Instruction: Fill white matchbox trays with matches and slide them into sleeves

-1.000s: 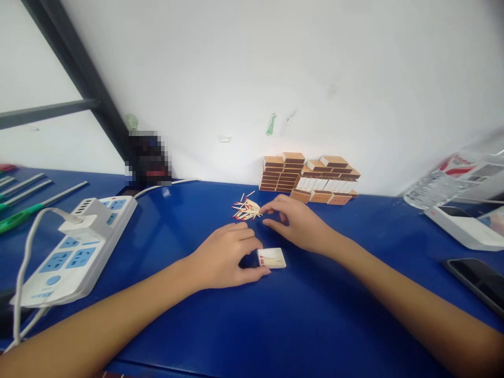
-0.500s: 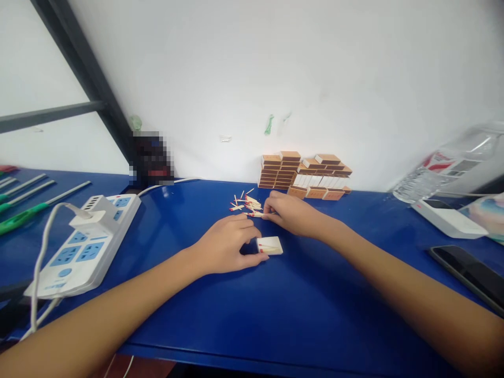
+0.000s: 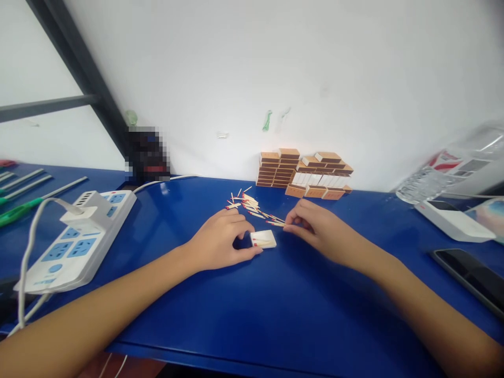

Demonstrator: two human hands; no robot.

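A small white matchbox tray (image 3: 268, 237) lies on the blue tabletop with a few red-tipped matches inside it. My left hand (image 3: 224, 239) grips the tray's left end, thumb along the near edge and index finger at the far side. To the right, my right hand (image 3: 311, 223) pinches several matches (image 3: 276, 222) between thumb and fingertips, their red heads pointing left. Beyond my left hand lies a loose pile of matches (image 3: 248, 202) on the tabletop.
Stacked matchboxes (image 3: 277, 170) stand against the wall behind the matches. At left are a power strip (image 3: 88, 265) with a plugged-in charger and green-handled tools (image 3: 23, 214). To the right lie a phone (image 3: 468, 273), a white device (image 3: 452, 223) and a plastic bottle (image 3: 444, 163).
My right hand has moved right and nearer, away from the pile, and matches now show in its pinch. My left hand stays at the tray.
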